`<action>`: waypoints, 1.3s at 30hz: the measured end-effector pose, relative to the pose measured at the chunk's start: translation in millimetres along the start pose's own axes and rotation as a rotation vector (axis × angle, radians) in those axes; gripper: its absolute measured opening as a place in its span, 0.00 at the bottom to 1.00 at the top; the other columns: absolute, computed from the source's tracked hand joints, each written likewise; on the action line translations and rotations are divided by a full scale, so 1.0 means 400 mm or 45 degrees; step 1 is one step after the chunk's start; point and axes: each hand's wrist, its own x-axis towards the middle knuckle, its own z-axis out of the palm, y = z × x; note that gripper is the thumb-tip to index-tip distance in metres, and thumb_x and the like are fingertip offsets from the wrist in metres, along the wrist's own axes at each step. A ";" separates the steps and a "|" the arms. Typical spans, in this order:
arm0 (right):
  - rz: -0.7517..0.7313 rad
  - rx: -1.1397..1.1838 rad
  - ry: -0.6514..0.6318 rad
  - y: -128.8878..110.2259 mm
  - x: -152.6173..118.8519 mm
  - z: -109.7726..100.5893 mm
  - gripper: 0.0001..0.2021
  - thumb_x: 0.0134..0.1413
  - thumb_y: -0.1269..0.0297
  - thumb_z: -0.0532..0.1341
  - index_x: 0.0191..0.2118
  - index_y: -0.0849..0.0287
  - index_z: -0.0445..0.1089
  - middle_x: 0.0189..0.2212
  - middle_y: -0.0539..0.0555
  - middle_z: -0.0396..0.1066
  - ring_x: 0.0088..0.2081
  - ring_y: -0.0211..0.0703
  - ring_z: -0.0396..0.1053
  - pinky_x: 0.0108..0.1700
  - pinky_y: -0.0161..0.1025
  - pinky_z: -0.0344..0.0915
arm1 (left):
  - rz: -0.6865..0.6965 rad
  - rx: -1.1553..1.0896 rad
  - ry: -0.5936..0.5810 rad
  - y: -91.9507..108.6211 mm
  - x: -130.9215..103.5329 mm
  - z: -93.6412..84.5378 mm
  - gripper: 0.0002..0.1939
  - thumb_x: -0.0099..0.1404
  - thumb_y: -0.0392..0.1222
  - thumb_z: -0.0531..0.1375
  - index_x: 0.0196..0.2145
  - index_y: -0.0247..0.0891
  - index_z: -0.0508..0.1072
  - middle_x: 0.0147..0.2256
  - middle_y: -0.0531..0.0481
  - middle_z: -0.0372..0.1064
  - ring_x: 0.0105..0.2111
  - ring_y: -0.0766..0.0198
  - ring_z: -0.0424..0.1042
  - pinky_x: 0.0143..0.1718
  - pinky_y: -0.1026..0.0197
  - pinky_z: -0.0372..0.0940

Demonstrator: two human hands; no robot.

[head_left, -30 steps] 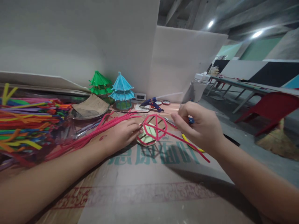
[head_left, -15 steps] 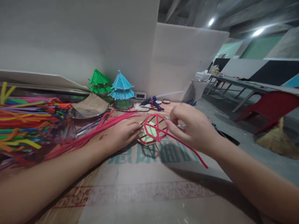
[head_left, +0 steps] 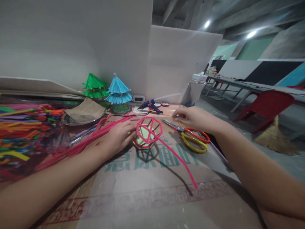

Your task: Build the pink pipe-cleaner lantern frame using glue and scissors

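My left hand (head_left: pixel 120 135) pinches the left edge of a small octagonal frame (head_left: pixel 149 131) of pink-red pipe cleaners, which has crossing strips and a pale green base. One long pink pipe cleaner (head_left: pixel 176 155) trails from it toward the lower right. My right hand (head_left: pixel 188 117) is off the frame, above scissors (head_left: pixel 195 143) with one orange and one yellow handle. Its fingers are curled near the blades, and whether they grip anything is too small to tell. More pink pipe cleaners (head_left: pixel 102 130) lie under and behind my left forearm.
Colourful pipe cleaners (head_left: pixel 26 133) fill the left side, beside a metal bowl (head_left: pixel 83 121) with brown card. Green (head_left: pixel 94 86) and blue (head_left: pixel 119 93) pagoda models, a glue gun (head_left: pixel 152 105) and a clear container (head_left: pixel 195 90) stand or lie at the back. A red chair (head_left: pixel 269 106) is beyond.
My right hand has let go of the frame and moved back to the scissors, which now show fully. The view has shifted slightly right; the long pink end hangs lower.
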 end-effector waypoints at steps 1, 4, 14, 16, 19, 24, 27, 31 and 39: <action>-0.002 -0.020 -0.015 0.007 0.003 0.005 0.10 0.64 0.64 0.59 0.40 0.56 0.78 0.31 0.53 0.79 0.29 0.40 0.70 0.31 0.35 0.57 | 0.000 -0.005 0.000 0.000 0.000 0.000 0.10 0.75 0.38 0.55 0.45 0.37 0.76 0.42 0.44 0.78 0.49 0.57 0.77 0.54 0.56 0.72; -0.030 -0.079 0.024 0.017 0.009 0.018 0.12 0.63 0.69 0.57 0.36 0.57 0.79 0.32 0.54 0.80 0.30 0.40 0.72 0.31 0.36 0.57 | 0.004 -0.003 0.013 0.002 0.002 0.002 0.10 0.75 0.38 0.55 0.45 0.37 0.76 0.42 0.44 0.78 0.48 0.57 0.77 0.53 0.57 0.72; -0.209 0.092 0.454 -0.110 -0.028 0.008 0.14 0.68 0.71 0.54 0.49 0.57 0.76 0.45 0.57 0.81 0.43 0.48 0.77 0.43 0.42 0.68 | 0.067 0.058 0.032 0.002 -0.013 0.003 0.08 0.74 0.38 0.57 0.44 0.38 0.77 0.45 0.43 0.78 0.46 0.56 0.78 0.47 0.57 0.73; -0.394 0.114 0.563 -0.160 -0.050 0.001 0.11 0.69 0.69 0.56 0.47 0.58 0.76 0.44 0.59 0.80 0.45 0.50 0.77 0.46 0.45 0.68 | 0.085 0.090 0.020 0.002 -0.017 0.004 0.09 0.73 0.38 0.58 0.45 0.38 0.77 0.45 0.42 0.79 0.46 0.56 0.78 0.47 0.56 0.73; -0.586 0.132 0.607 -0.225 -0.082 0.005 0.07 0.68 0.69 0.59 0.46 0.58 0.75 0.42 0.58 0.80 0.45 0.49 0.75 0.46 0.44 0.67 | 0.129 0.078 0.001 0.007 -0.020 0.004 0.10 0.73 0.38 0.59 0.49 0.38 0.77 0.48 0.41 0.78 0.48 0.54 0.77 0.49 0.53 0.73; -0.617 0.108 0.654 -0.272 -0.097 0.046 0.04 0.68 0.69 0.60 0.42 0.60 0.73 0.35 0.57 0.78 0.40 0.48 0.71 0.44 0.44 0.64 | 0.141 0.039 0.021 0.021 -0.016 0.002 0.10 0.72 0.37 0.59 0.48 0.40 0.77 0.48 0.42 0.78 0.49 0.54 0.77 0.51 0.52 0.73; -0.577 0.085 0.624 -0.267 -0.091 0.070 0.05 0.67 0.69 0.60 0.43 0.59 0.73 0.36 0.57 0.78 0.39 0.49 0.69 0.43 0.44 0.62 | 0.141 0.017 -0.003 0.023 -0.015 0.005 0.11 0.72 0.36 0.59 0.49 0.41 0.78 0.49 0.42 0.79 0.51 0.54 0.77 0.52 0.51 0.73; -0.588 0.084 0.561 -0.253 -0.087 0.090 0.09 0.67 0.72 0.59 0.48 0.58 0.74 0.37 0.56 0.79 0.39 0.48 0.68 0.42 0.45 0.61 | 0.178 0.096 0.026 0.019 -0.018 0.009 0.09 0.72 0.36 0.59 0.47 0.40 0.77 0.48 0.42 0.79 0.49 0.55 0.78 0.49 0.52 0.73; -0.623 0.137 0.647 -0.242 -0.082 0.096 0.09 0.70 0.71 0.58 0.47 0.59 0.75 0.40 0.56 0.80 0.40 0.46 0.70 0.45 0.43 0.63 | 0.268 0.089 0.022 0.023 -0.010 0.003 0.13 0.72 0.35 0.59 0.53 0.40 0.73 0.55 0.40 0.75 0.57 0.54 0.74 0.56 0.49 0.71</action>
